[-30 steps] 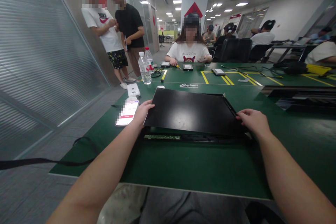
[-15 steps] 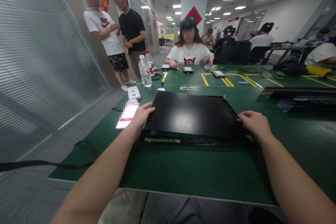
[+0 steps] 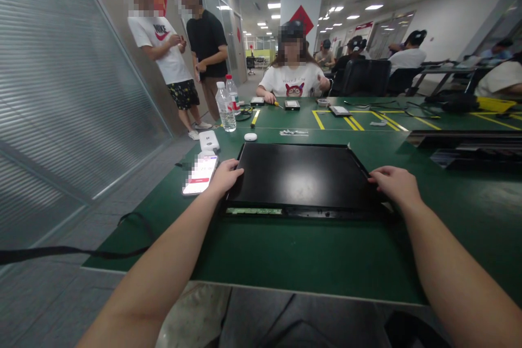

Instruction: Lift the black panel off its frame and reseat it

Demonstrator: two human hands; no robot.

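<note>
A flat black LCD panel lies in a shallow black frame on the green table. Along the frame's near side a narrow green circuit board shows. My left hand grips the panel's left edge, thumb on top and fingers along the side; their undersides are hidden. At the right, my right hand has its fingers closed in a pinch on the frame's rim, beside the panel's edge.
Left of the panel lie a lit phone and a white power bank. A white earbud case and water bottle stand beyond. Dark metal strips lie right. Opposite, a person sits by hard drives.
The panel's left and far side has come down into the frame, so it now lies flatter. More of the earbud case shows behind it. Both hands stay at the side edges.
</note>
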